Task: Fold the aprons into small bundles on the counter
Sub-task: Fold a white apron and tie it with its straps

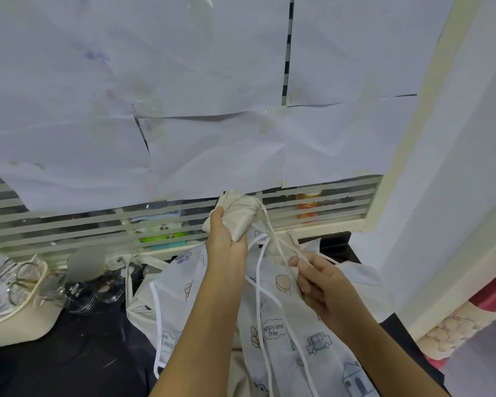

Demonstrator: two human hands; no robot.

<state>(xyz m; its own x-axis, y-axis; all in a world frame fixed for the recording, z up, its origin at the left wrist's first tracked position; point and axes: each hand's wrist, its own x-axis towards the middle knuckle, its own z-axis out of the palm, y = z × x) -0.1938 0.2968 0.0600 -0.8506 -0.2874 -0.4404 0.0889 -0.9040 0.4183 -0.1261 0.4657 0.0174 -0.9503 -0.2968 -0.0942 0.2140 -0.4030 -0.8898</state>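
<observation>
Beige apron bundle (236, 214), tightly folded, strap (272, 233) trailing loose.

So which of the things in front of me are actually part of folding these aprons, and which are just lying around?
Part of the job: left hand gripping the beige bundle; right hand pinching its tie strap; printed aprons.
Lying about: glass jars; cream bag; taped papers; orange jar.

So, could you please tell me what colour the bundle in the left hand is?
The bundle is plain cream-beige, with no print; the head view shows it best.
</observation>
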